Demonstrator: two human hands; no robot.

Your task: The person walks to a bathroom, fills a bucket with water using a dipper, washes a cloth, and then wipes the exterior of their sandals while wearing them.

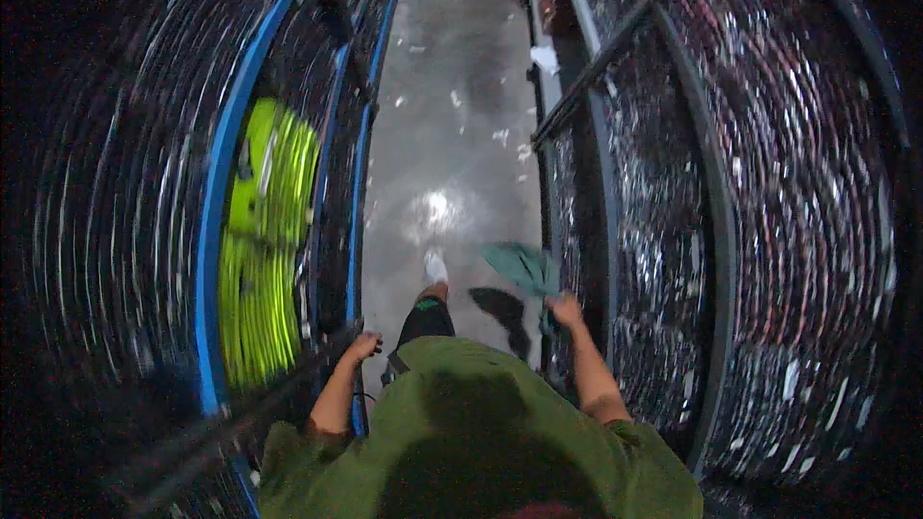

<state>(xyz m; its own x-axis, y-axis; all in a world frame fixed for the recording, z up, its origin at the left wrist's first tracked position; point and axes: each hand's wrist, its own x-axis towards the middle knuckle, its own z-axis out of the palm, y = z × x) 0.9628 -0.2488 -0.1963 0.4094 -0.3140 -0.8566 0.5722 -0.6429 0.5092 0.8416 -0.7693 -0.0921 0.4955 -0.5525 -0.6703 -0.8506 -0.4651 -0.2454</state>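
Observation:
My right hand is closed on a dark green cloth, which hangs out ahead of it over the aisle. Motion blurs the cloth, so whether it is a garment does not show. On the other side, my left hand hangs low beside my hip with its fingers curled in, and nothing shows in it. A blue-edged rack stands just to the left of that hand. My right hand is close to the dark rack on the right.
Racks packed with thin stacked items line both sides of the aisle. Bright yellow-green stacks fill part of the left rack. Small white scraps lie on the grey floor. A white piece juts from the right rack. My foot is forward.

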